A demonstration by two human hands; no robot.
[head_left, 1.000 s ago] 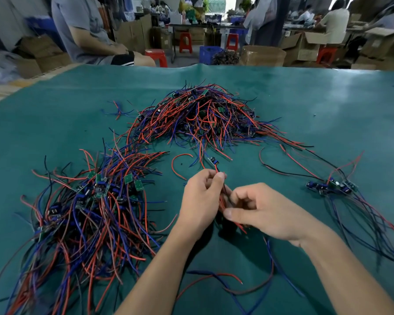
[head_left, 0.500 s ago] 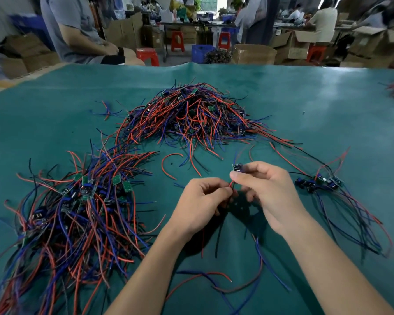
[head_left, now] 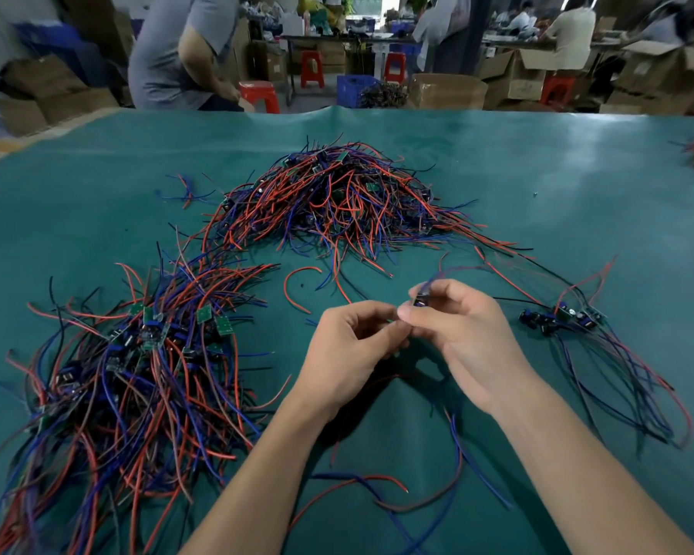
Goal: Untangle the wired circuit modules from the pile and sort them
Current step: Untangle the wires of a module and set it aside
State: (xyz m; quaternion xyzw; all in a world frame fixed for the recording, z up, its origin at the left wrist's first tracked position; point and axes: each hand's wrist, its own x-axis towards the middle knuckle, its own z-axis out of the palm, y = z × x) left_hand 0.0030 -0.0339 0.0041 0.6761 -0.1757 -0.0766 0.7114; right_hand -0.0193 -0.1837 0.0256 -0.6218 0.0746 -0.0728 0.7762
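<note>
Both hands meet above the green mat [head_left: 577,186]: right hand [head_left: 469,338] pinches a small circuit module [head_left: 422,298] at its fingertips, left hand [head_left: 349,350] curled closed beside it, contents unclear. Behind, the tangled pile [head_left: 337,202].

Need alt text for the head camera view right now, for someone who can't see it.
Two bare hands meet over a green mat: the right hand pinches a small circuit module while the left hand holds its wires. A tangled pile of red and blue wired modules lies beyond, a larger spread sits left, and a small sorted group right.
</note>
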